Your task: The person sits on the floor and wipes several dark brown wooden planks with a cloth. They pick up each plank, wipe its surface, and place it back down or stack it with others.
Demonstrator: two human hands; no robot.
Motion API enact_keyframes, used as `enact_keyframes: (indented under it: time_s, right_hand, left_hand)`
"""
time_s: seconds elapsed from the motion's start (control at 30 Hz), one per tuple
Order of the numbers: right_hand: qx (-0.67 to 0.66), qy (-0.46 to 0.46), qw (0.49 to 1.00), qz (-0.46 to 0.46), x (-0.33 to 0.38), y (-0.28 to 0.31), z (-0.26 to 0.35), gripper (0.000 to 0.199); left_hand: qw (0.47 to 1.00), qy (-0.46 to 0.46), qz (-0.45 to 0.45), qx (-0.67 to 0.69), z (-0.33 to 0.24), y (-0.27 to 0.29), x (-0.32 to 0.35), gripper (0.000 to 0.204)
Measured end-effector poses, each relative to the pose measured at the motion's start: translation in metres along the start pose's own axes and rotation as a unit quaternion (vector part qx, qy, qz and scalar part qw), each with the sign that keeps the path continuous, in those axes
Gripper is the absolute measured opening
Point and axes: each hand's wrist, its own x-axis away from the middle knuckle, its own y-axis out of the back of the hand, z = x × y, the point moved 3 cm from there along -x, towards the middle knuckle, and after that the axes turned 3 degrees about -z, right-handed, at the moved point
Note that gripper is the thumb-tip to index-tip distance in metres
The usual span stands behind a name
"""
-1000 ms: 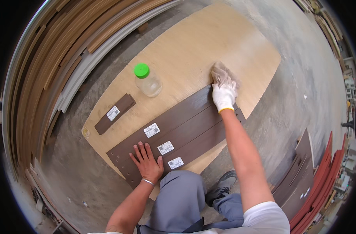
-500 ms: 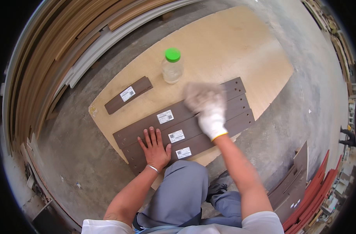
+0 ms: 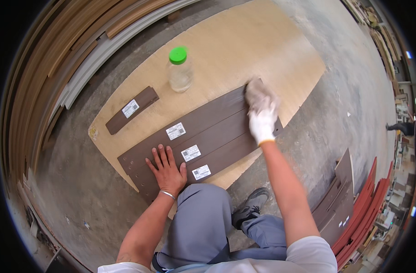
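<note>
Three dark brown boards (image 3: 217, 128) lie side by side, each with a white label and holes near its ends. My bare left hand (image 3: 169, 174) rests flat on them near their left end, fingers spread. In a white glove, my right hand (image 3: 262, 116) is closed on a greyish-brown cloth (image 3: 258, 92), pressed on the far board near its right end. Motion blurs the cloth slightly, and its underside is hidden. Beyond the boards stands a clear bottle (image 3: 180, 75) with a green lid. A short brown board (image 3: 134, 109) with a label lies left of it.
Everything rests on a large tan sheet (image 3: 244, 38) on the concrete floor (image 3: 98, 182). Long boards (image 3: 48, 59) are stacked at the left. Brown panels (image 3: 333, 200) and red boards (image 3: 362, 209) lie at the lower right. A person (image 3: 401, 128) is partly visible at far right.
My right hand has moved the cloth rightward along the boards to their far right end. My left hand stays on the same spot of the boards. The whole view has shifted slightly.
</note>
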Motion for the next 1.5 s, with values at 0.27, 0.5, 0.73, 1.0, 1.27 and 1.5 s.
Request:
enact_keyframes:
  time_s: [0.27, 0.5, 0.73, 1.0, 1.27, 1.5]
  right_hand:
    - [0.103, -0.059, 0.993, 0.023, -0.015, 0.006, -0.020, 0.064]
    - [-0.031, -0.138, 0.987, 0.078, 0.073, 0.038, -0.079, 0.076]
    - [0.118, -0.096, 0.984, 0.090, -0.016, 0.014, -0.024, 0.070]
    - [0.022, -0.010, 0.996, 0.091, 0.087, 0.023, -0.039, 0.067]
    - [-0.045, 0.234, 0.970, 0.049, 0.059, -0.003, 0.087, 0.042]
    - [-0.156, 0.330, 0.908, 0.206, 0.160, -0.003, 0.156, 0.043]
  left_hand:
    - [1.000, -0.012, 0.005, -0.013, -0.007, 0.000, -0.003, 0.084]
    - [0.999, -0.005, -0.007, -0.043, 0.003, 0.004, 0.002, 0.084]
    - [0.999, -0.023, -0.013, -0.039, -0.010, 0.001, 0.000, 0.084]
    - [0.999, -0.011, -0.027, -0.039, -0.002, 0.005, 0.003, 0.084]
    - [0.999, -0.016, -0.026, -0.024, -0.002, 0.002, 0.003, 0.082]
    - [0.998, -0.004, -0.033, -0.044, 0.009, -0.006, 0.007, 0.084]
